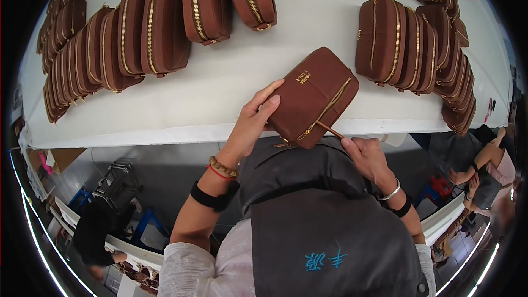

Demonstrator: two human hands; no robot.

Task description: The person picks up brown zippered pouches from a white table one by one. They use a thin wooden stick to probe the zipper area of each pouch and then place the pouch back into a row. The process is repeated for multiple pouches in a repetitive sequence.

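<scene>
I see the right hand [367, 157] pinching a slim brown strip [331, 130] at five o'clock; the left hand [253, 118] clamps the zippered brown pouch [313, 96] from nine. I'd brace firmly, sparing the gold zipper [332, 103]. Upright pouches [164, 27] line ten o'clock.

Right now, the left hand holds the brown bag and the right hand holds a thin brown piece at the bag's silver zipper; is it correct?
Not silver: the head view shows a gold zipper. The left hand holds the brown bag, the right hand the thin piece.
</scene>
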